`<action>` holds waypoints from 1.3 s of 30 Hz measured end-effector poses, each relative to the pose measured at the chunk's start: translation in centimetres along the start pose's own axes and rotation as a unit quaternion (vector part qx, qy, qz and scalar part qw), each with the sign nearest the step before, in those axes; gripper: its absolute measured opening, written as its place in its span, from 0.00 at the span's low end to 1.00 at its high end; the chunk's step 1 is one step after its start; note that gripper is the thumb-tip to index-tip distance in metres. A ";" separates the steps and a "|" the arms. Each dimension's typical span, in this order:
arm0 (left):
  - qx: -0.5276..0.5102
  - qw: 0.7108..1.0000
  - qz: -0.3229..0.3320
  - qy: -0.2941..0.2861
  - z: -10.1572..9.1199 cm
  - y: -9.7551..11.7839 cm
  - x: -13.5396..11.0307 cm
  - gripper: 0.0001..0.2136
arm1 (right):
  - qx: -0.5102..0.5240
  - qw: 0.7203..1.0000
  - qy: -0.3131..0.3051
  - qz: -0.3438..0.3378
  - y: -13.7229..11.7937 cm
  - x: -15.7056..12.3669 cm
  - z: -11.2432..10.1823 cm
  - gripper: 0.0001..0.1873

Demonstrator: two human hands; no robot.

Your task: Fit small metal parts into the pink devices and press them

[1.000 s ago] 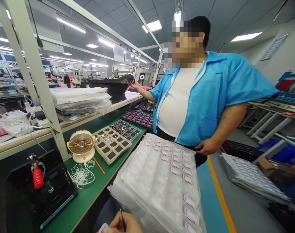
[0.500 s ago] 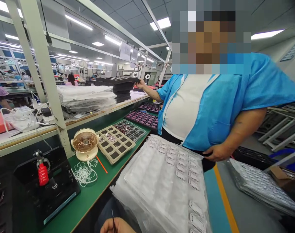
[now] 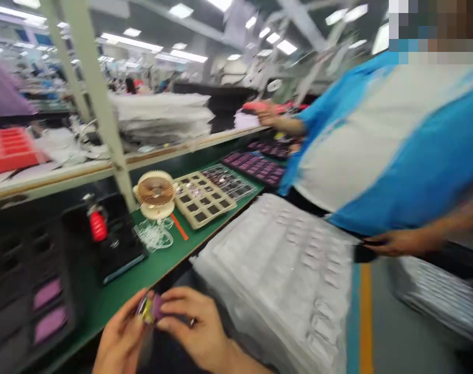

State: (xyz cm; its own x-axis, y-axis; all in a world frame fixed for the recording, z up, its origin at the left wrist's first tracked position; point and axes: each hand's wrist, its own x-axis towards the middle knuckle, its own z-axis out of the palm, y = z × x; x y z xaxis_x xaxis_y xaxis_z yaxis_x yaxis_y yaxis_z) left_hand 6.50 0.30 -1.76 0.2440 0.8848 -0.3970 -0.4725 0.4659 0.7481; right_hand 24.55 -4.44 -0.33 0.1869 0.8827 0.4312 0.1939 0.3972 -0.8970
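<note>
My left hand (image 3: 121, 332) pinches a small shiny piece (image 3: 148, 307), purple with a yellowish face, near the bench's front edge. My right hand (image 3: 201, 327) grips the purple side of that same piece between thumb and fingers. A small dark tip shows among the right fingers; blur hides what it belongs to. To the left lies a black tray (image 3: 16, 311) with purple pieces (image 3: 51, 324) in its pockets. Right of my hands is a stack of white plastic sheets (image 3: 252, 259) with clear moulded pockets, some holding flat framed parts.
A black fixture with a red-handled clamp (image 3: 98, 226), a cream fan (image 3: 156, 192) and a beige compartment tray (image 3: 199, 200) stand on the green bench. Farther back are trays of purple pieces (image 3: 255, 166). A co-worker in a blue shirt (image 3: 423, 156) stands at the right.
My view has swung left and down. Both hands are now in sight around the small piece; before, only one hand with thin dark tweezers showed. The co-worker's far hand has left the black tray stack.
</note>
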 end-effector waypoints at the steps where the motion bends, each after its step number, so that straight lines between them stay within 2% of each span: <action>1: 0.000 1.000 0.007 -0.017 0.1 0.3 -0.1 0.27 | -0.013 1.000 -0.007 -0.010 -0.6 0.2 0.1 0.12; 4: 0.001 0.998 0.050 -0.040 0.3 1.1 0.0 0.24 | -0.043 0.997 -0.047 -0.042 -1.7 1.3 0.0 0.13; 9: 0.026 0.993 0.097 -0.060 0.3 1.7 -0.3 0.22 | -0.091 0.990 -0.087 -0.063 -1.5 1.6 0.1 0.13; 18: 0.046 0.986 0.133 -0.085 -0.1 1.7 -0.1 0.21 | -0.131 0.984 -0.084 -0.091 -1.1 2.0 0.4 0.12; 25: 0.063 0.982 0.150 -0.092 -0.2 1.7 -0.1 0.19 | -0.147 0.977 -0.091 -0.128 -0.8 1.8 0.4 0.20; 29: 0.052 0.984 0.151 -0.073 0.1 1.8 0.2 0.19 | -0.177 0.967 -0.105 -0.151 -0.1 1.2 0.8 0.26; 32: 0.038 0.989 0.137 -0.048 0.4 1.3 0.1 0.19 | -0.195 0.963 -0.097 -0.157 0.5 0.8 1.4 0.26; 36: 0.023 0.997 0.070 0.038 0.2 0.1 0.1 0.26 | -0.197 0.963 -0.079 -0.166 0.9 0.6 2.1 0.20; 39: 0.036 0.994 0.049 0.093 -0.6 -0.8 1.1 0.28 | -0.217 0.968 -0.067 -0.106 1.5 0.9 2.4 0.17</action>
State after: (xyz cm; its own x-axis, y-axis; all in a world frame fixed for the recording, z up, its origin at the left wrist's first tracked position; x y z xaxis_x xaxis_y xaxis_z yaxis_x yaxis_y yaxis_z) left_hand 6.63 0.86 -3.10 0.0364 0.9128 -0.4068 -0.4222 0.3830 0.8216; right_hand 22.66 -2.47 -1.55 -0.0228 0.8291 0.5586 0.6055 0.4560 -0.6522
